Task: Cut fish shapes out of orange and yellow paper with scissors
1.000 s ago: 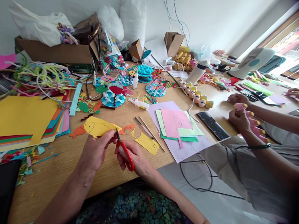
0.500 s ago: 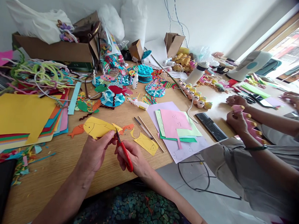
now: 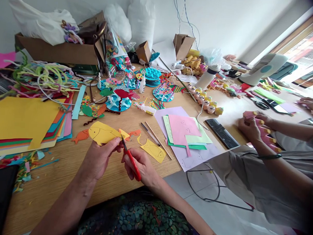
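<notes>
Between the thumb and fingers of my left hand [image 3: 100, 158] is a yellow paper fish [image 3: 102, 132], drawn in dark outline and partly cut out. My right hand [image 3: 139, 165] grips red-handled scissors [image 3: 131, 164], whose blades meet the paper at the tail end. On the table just beyond lie an orange paper fish [image 3: 80, 137] and orange paper scraps [image 3: 133, 134]. A second yellow piece with a fish drawn on it [image 3: 153, 150] rests to the right, beside a pen [image 3: 150, 133] and a thin wooden stick [image 3: 158, 140].
Coloured paper sheets [image 3: 23, 116] are stacked at left, near paper scraps [image 3: 26, 167]. Pink and green sheets [image 3: 183, 127] lie right of centre, a black phone [image 3: 222, 133] beyond. Blue fish decorations [image 3: 118, 102] stand further back. At right, a co-worker's hands [image 3: 251, 126] hold a pink piece.
The scissors and the yellow fish shift very slightly, with the blades still at the tail. At right, the co-worker's far hand has come in to the pink piece.
</notes>
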The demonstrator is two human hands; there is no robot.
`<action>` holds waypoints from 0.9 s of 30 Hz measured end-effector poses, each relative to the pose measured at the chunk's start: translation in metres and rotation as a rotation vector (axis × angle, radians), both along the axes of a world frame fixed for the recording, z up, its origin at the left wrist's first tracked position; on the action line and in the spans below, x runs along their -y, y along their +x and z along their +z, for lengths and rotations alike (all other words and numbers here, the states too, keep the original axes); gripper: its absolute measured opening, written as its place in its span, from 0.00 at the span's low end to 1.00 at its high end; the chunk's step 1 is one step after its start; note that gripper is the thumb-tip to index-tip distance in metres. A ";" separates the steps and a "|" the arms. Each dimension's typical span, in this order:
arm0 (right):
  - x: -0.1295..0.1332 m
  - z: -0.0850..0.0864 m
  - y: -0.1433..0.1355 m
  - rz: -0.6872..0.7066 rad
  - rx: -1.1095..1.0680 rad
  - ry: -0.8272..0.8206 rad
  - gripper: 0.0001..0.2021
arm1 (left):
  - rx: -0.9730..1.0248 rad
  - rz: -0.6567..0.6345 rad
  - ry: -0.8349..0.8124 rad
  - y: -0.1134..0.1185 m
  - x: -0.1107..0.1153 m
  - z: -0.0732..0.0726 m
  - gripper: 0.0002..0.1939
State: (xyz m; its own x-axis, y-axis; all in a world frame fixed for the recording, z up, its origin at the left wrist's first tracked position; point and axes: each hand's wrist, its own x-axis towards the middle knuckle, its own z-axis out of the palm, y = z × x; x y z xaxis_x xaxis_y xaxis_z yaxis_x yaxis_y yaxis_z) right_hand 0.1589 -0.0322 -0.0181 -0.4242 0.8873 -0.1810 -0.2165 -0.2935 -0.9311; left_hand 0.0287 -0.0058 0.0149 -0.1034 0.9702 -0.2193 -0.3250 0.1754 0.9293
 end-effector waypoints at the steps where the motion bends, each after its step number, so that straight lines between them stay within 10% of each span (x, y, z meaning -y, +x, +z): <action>1: 0.000 0.000 0.000 0.002 0.005 -0.005 0.18 | -0.010 -0.007 -0.010 -0.001 0.000 0.001 0.08; 27: -0.001 -0.001 0.014 0.116 0.343 0.180 0.21 | -0.200 -0.405 -0.046 -0.033 -0.013 0.001 0.05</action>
State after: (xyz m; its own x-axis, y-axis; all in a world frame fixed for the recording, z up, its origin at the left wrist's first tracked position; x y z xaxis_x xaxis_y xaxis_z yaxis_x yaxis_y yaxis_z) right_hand 0.1724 -0.0311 -0.0189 -0.4653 0.8675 -0.1761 0.1411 -0.1237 -0.9822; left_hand -0.0041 0.0070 0.0162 0.2379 0.9308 -0.2775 -0.0363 0.2940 0.9551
